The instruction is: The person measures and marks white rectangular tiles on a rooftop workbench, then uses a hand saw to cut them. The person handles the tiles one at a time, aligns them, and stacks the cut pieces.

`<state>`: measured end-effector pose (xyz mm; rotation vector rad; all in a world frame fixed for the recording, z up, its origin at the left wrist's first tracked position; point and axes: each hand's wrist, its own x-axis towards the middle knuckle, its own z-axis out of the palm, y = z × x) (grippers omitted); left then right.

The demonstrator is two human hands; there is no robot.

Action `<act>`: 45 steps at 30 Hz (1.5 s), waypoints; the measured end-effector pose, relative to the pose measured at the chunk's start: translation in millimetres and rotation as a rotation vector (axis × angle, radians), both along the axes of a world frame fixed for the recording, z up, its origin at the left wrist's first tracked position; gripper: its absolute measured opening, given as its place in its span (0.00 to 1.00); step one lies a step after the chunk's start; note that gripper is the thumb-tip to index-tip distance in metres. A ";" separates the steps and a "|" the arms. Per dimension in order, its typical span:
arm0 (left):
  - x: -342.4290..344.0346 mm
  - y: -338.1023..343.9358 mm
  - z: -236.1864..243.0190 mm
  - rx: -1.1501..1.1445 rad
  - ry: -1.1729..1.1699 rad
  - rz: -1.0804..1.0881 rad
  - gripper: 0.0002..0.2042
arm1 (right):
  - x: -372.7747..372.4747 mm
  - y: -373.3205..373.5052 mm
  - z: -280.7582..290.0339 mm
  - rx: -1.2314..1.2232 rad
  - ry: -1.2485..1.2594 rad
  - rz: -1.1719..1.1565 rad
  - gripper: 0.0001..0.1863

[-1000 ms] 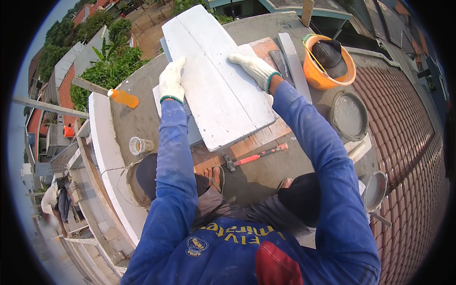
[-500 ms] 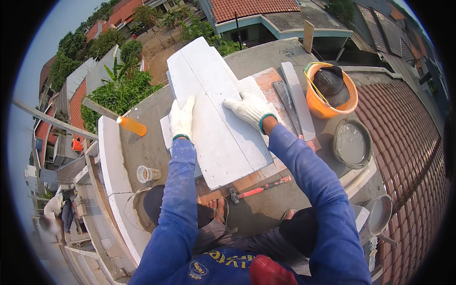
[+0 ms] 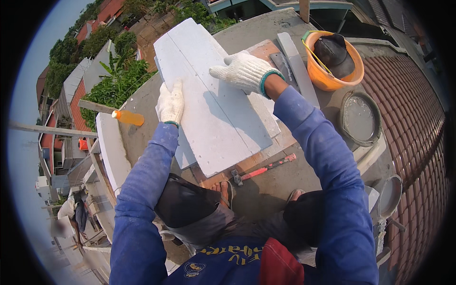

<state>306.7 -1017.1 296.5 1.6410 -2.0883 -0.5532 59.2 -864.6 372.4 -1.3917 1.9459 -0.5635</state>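
A white slab-like block (image 3: 209, 114) with a line along its length lies over other pale slabs, on a reddish-brown board (image 3: 247, 164). My left hand (image 3: 170, 103), in a white knit glove, grips the block's left edge with the thumb on top; its other fingers are partly hidden. Above the block's right side is my right hand (image 3: 247, 72), also gloved, its fingers stretched out leftward and nothing visible in it. Its shadow falls on the block. A hammer (image 3: 263, 168) with a red and black handle lies just nearer than the board.
To the right stand an orange bucket (image 3: 355, 76) holding a dark object and a round tub (image 3: 358, 118) of greyish liquid. A long pale strip (image 3: 299, 69) lies beside the slabs. At left is an orange bottle (image 3: 128, 118); a tiled roof (image 3: 408, 123) slopes beyond the right edge.
My right hand has come up off the block's right side and now hovers over it. My left hand stays at the left edge. The whole view has shifted somewhat.
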 end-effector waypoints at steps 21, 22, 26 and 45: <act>-14.9 25.1 18.0 -0.331 -0.109 -0.226 0.53 | -12.5 66.7 -230.7 -0.335 -0.623 -0.400 0.37; -31.1 48.8 26.0 -0.370 -0.137 -0.393 0.54 | -27.1 71.9 -237.7 -0.290 -0.482 -0.391 0.36; -26.8 178.4 73.5 -0.266 -0.417 -0.955 0.62 | -9.0 64.3 -207.5 -0.300 -0.742 -0.399 0.37; -33.2 232.6 40.7 -0.424 -0.614 -0.968 0.44 | -38.0 -7.3 -181.2 -0.228 -0.257 -0.155 0.46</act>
